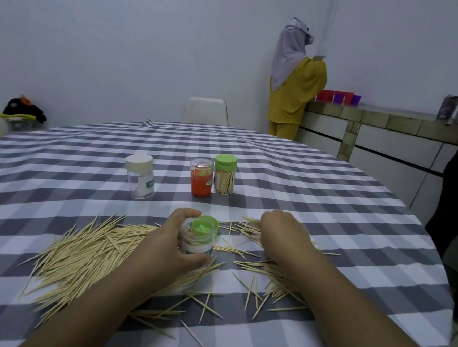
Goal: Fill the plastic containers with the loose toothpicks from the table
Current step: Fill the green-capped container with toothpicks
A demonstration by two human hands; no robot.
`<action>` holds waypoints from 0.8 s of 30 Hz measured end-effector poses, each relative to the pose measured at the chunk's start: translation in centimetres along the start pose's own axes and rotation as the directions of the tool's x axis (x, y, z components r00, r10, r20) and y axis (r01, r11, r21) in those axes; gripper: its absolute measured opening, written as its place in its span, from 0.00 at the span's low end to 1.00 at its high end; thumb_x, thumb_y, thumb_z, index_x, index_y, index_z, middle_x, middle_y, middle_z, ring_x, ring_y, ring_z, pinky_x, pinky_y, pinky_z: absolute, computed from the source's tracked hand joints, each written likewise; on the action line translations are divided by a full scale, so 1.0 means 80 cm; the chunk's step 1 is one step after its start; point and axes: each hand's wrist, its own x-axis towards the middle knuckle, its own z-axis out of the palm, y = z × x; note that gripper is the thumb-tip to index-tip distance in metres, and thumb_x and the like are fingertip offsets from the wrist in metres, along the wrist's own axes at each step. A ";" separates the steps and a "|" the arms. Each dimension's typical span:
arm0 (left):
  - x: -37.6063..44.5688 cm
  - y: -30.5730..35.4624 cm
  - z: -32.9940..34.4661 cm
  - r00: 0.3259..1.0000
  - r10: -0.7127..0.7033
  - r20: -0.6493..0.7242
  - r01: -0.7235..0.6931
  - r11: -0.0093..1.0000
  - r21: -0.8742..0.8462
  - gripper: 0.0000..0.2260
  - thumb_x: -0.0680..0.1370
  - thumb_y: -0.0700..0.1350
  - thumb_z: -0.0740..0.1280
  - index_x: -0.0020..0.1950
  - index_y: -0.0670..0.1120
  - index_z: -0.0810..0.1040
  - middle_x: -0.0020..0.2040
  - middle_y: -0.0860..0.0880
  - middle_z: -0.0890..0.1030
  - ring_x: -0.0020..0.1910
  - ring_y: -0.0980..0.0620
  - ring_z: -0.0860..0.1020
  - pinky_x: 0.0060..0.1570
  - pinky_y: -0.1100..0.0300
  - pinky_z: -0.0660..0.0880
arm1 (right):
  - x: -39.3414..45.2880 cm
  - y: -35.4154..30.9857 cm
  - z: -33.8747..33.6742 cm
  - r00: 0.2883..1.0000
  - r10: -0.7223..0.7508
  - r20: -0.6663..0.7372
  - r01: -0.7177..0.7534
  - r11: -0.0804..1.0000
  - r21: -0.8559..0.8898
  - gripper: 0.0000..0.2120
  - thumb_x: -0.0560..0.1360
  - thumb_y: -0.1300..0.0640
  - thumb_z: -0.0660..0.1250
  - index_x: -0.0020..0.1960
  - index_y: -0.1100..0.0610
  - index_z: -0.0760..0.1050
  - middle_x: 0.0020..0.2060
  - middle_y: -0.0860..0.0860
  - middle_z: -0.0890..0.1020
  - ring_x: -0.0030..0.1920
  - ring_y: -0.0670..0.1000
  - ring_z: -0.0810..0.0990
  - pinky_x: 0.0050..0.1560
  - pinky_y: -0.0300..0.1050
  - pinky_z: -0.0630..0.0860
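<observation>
Loose toothpicks [85, 255] lie in a big heap on the checked tablecloth, with a thinner scatter [254, 283] to the right. My left hand [172, 240] grips a small clear container [198, 238] standing upright among them, its green lid [206, 225] flipped open behind. My right hand [283, 233] lies knuckles-up on the right scatter, fingers curled down onto toothpicks; what it holds is hidden. Further back stand a clear container with a white lid [140, 176], an orange one [201, 177] and a green-lidded one [224, 174] full of toothpicks.
The round table [332, 182] carries a grey and white checked cloth. A white chair [206, 111] stands at its far side. A person in yellow [297, 79] faces a tiled counter [378, 131] with red and purple cups at the back right.
</observation>
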 end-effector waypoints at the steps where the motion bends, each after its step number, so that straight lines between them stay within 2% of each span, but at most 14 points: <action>1: 0.001 0.000 0.000 1.000 0.002 0.001 -0.002 1.000 0.002 0.31 0.68 0.49 0.78 0.63 0.63 0.65 0.47 0.64 0.75 0.45 0.65 0.77 0.44 0.69 0.75 | 0.002 0.000 -0.002 1.000 0.009 0.003 -0.010 0.999 0.042 0.12 0.74 0.65 0.64 0.58 0.60 0.75 0.47 0.54 0.76 0.47 0.55 0.75 0.44 0.44 0.70; 5: 0.001 0.001 -0.001 1.000 0.007 0.006 -0.007 1.000 0.014 0.30 0.68 0.50 0.77 0.63 0.64 0.64 0.46 0.65 0.73 0.43 0.67 0.76 0.38 0.74 0.72 | 0.008 0.006 -0.005 1.000 0.001 -0.014 0.003 0.961 0.277 0.09 0.79 0.61 0.58 0.56 0.56 0.74 0.46 0.52 0.79 0.44 0.53 0.76 0.36 0.43 0.68; 7: 0.001 0.001 0.000 1.000 0.002 0.007 -0.003 1.000 0.009 0.31 0.68 0.50 0.77 0.63 0.64 0.64 0.46 0.65 0.73 0.44 0.66 0.77 0.40 0.73 0.73 | 0.006 0.008 -0.005 0.999 -0.021 -0.043 0.036 0.920 0.390 0.08 0.81 0.58 0.55 0.53 0.55 0.73 0.46 0.53 0.79 0.46 0.53 0.76 0.41 0.46 0.71; 9: 0.000 -0.001 0.000 1.000 -0.004 0.008 0.004 1.000 0.002 0.31 0.68 0.50 0.77 0.63 0.64 0.64 0.48 0.63 0.75 0.45 0.64 0.78 0.46 0.67 0.76 | 0.006 0.007 -0.003 0.996 -0.039 -0.076 0.072 0.866 0.494 0.09 0.82 0.57 0.54 0.50 0.55 0.73 0.47 0.52 0.80 0.48 0.53 0.78 0.49 0.49 0.75; 11: 0.001 -0.002 0.000 1.000 -0.009 0.011 0.009 1.000 0.003 0.31 0.68 0.50 0.77 0.63 0.64 0.64 0.49 0.62 0.75 0.46 0.62 0.79 0.50 0.63 0.77 | 0.005 0.006 -0.003 0.993 -0.042 -0.107 0.100 0.784 0.613 0.10 0.82 0.57 0.54 0.48 0.56 0.73 0.44 0.49 0.81 0.47 0.51 0.78 0.51 0.49 0.75; 14: 0.001 -0.004 0.001 1.000 -0.003 0.007 0.003 1.000 0.007 0.31 0.68 0.50 0.77 0.64 0.64 0.64 0.50 0.61 0.76 0.47 0.61 0.79 0.51 0.60 0.78 | 0.002 0.002 -0.005 0.991 -0.019 -0.131 0.116 0.600 0.792 0.09 0.82 0.59 0.55 0.47 0.57 0.73 0.40 0.49 0.81 0.44 0.50 0.79 0.48 0.47 0.73; 17: 0.002 -0.006 0.002 1.000 0.001 0.008 -0.001 1.000 0.003 0.32 0.68 0.50 0.77 0.65 0.63 0.65 0.51 0.60 0.76 0.48 0.60 0.79 0.52 0.59 0.78 | -0.001 -0.004 -0.012 0.993 0.023 -0.115 0.100 0.344 0.934 0.08 0.82 0.61 0.56 0.50 0.60 0.74 0.38 0.52 0.80 0.42 0.52 0.80 0.48 0.47 0.76; 20: 0.002 -0.007 0.002 1.000 0.010 0.010 -0.011 1.000 0.007 0.32 0.68 0.51 0.77 0.66 0.63 0.65 0.51 0.60 0.77 0.48 0.60 0.79 0.52 0.58 0.78 | -0.005 -0.016 -0.024 0.991 0.069 -0.116 0.103 0.165 0.981 0.09 0.82 0.61 0.56 0.46 0.57 0.73 0.38 0.54 0.81 0.40 0.53 0.81 0.47 0.50 0.78; 22: 0.001 -0.007 0.002 1.000 0.019 0.006 -0.019 1.000 0.018 0.32 0.68 0.51 0.77 0.66 0.63 0.64 0.52 0.59 0.76 0.49 0.60 0.78 0.50 0.63 0.77 | -0.008 -0.029 -0.033 0.988 0.104 -0.114 0.113 0.007 0.994 0.10 0.82 0.61 0.56 0.45 0.56 0.73 0.38 0.54 0.81 0.40 0.54 0.82 0.49 0.52 0.79; 24: 0.001 -0.006 0.002 1.000 0.027 -0.003 -0.027 0.999 0.030 0.32 0.68 0.52 0.77 0.66 0.63 0.64 0.51 0.60 0.75 0.50 0.61 0.77 0.46 0.68 0.74 | -0.013 -0.044 -0.042 0.985 0.133 -0.108 0.128 -0.150 0.980 0.10 0.82 0.61 0.56 0.46 0.57 0.73 0.38 0.55 0.82 0.40 0.53 0.83 0.47 0.49 0.80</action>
